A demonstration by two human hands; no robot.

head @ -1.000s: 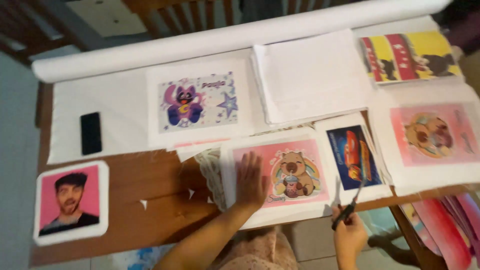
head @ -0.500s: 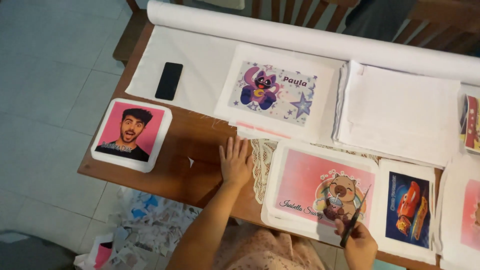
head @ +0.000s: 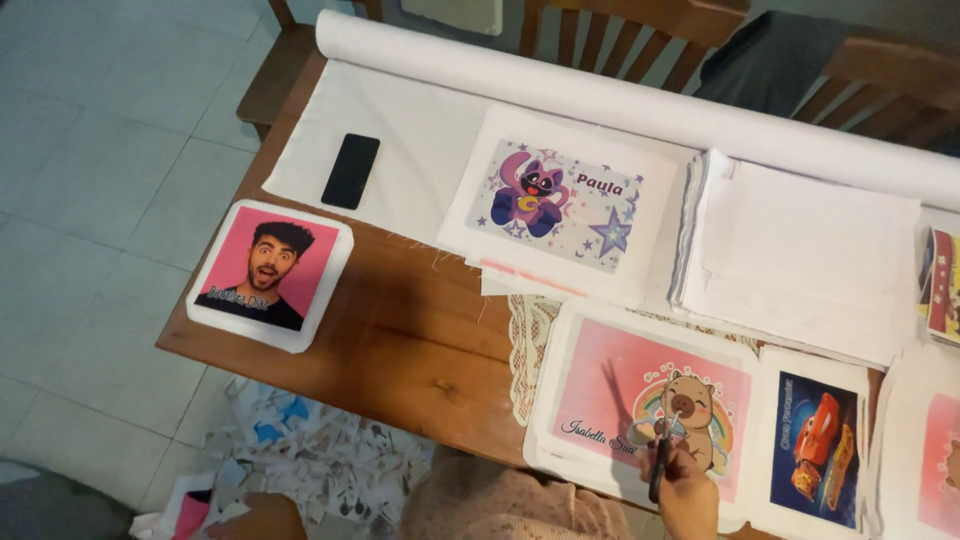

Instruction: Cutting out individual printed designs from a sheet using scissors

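From the head camera, the right hand is closed around a pair of dark scissors, blades pointing up over the pink print of a cartoon animal, which lies directly under and just above that hand. Half a second ago the left hand lay flat on the bare wood beside the lace trim; now it has pulled back off the table. Only a bit of skin shows at the bottom edge, low and well left of the right hand, near a heap of paper scraps on the floor, and I cannot tell whether that hand is open or closed.

The view has also swung left and down since then, so more floor shows. Just right of the scissors hand lies a dark blue print with a red car. Up and left of it sits the print of a purple cartoon creature, beyond that a black phone on white fabric. Far left, on the wooden table, rests a pink portrait print. A stack of white sheets lies above the hand.
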